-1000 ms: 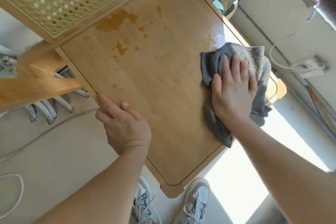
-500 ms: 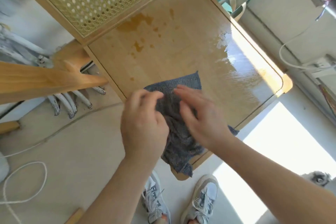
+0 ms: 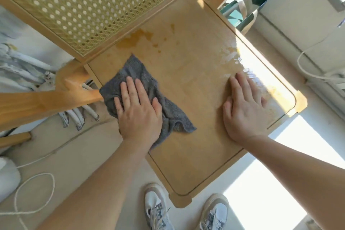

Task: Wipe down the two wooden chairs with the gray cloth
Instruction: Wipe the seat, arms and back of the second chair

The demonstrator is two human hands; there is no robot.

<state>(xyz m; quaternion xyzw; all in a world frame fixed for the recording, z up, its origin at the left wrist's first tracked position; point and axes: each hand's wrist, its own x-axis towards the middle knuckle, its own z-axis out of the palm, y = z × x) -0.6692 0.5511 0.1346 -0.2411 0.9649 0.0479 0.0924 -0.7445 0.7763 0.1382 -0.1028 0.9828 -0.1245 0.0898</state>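
My left hand [image 3: 139,115] presses flat-fingered on the crumpled gray cloth [image 3: 136,67], nine o'clock; right hand [image 3: 244,110] lies flat on pale wooden chair seat [image 3: 196,89], three o'clock.

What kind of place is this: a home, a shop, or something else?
Probably a room in a home: a wooden chair with a cane back, a paper bag beside it, and a white cable nearby.
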